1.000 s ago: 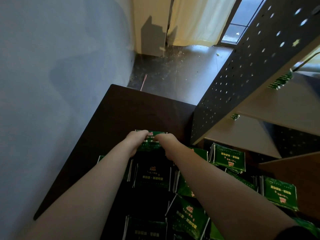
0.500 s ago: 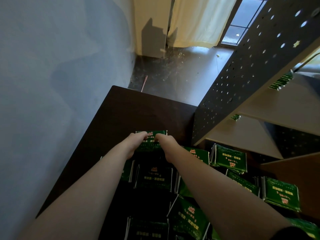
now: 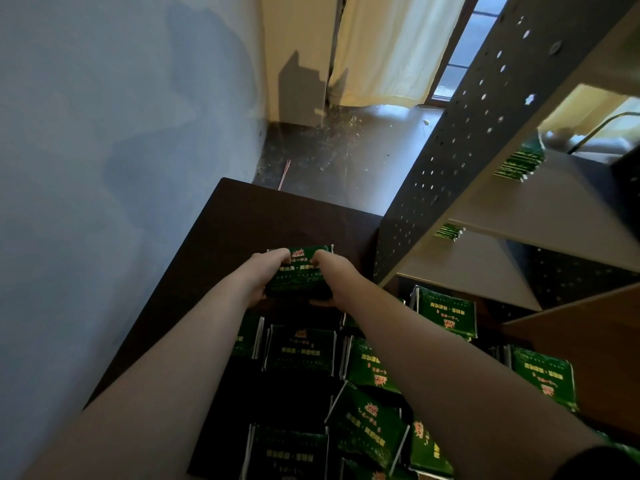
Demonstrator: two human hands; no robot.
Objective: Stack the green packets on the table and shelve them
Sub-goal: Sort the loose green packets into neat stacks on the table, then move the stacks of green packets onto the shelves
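Squaring green packets at the far end of the tabletop.
The left hand and right hand grip the bundle's opposite sides; best to press evenly and keep the edges flush before lifting toward the shelf.

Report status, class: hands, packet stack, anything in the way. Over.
Left hand and right hand grip the green packet stack, one each side. Stack at the dark table, far part. Loose packets nearer; path to shelf looks open.
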